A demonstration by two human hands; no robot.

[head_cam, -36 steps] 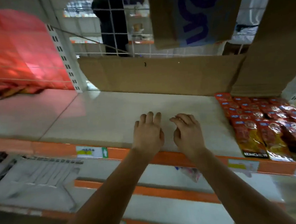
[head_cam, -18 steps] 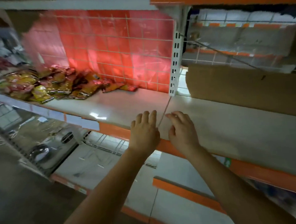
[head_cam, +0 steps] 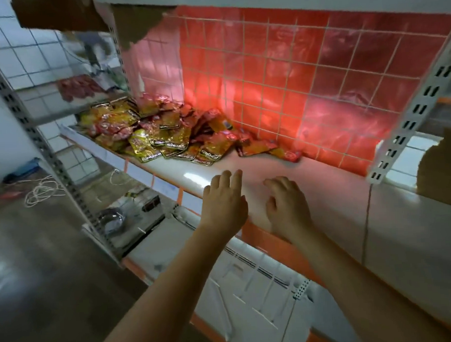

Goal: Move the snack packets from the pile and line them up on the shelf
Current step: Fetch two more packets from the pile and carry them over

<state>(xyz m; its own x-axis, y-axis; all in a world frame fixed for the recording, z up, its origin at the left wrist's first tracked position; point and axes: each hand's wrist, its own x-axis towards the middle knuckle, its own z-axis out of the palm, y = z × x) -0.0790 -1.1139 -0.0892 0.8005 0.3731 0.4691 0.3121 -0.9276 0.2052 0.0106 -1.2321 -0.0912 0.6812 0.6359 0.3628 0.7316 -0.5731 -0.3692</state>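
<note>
A loose pile of yellow and red snack packets lies on the white shelf at the left, against a red tiled back panel. My left hand hovers over the shelf's front part with fingers straight and together, holding nothing. Just to its right, my right hand has loosely curled fingers and is empty too. Both hands are a short way right of and nearer than the pile, touching no packet.
The shelf has an orange front edge. A perforated white upright stands at the right, with brown cardboard beyond it. A lower white shelf sits beneath. White cord and a metal bowl lie lower left.
My view has swung left from the lined-up packets to the pile. Both empty hands travelled left along the shelf and now sit close to the pile.
</note>
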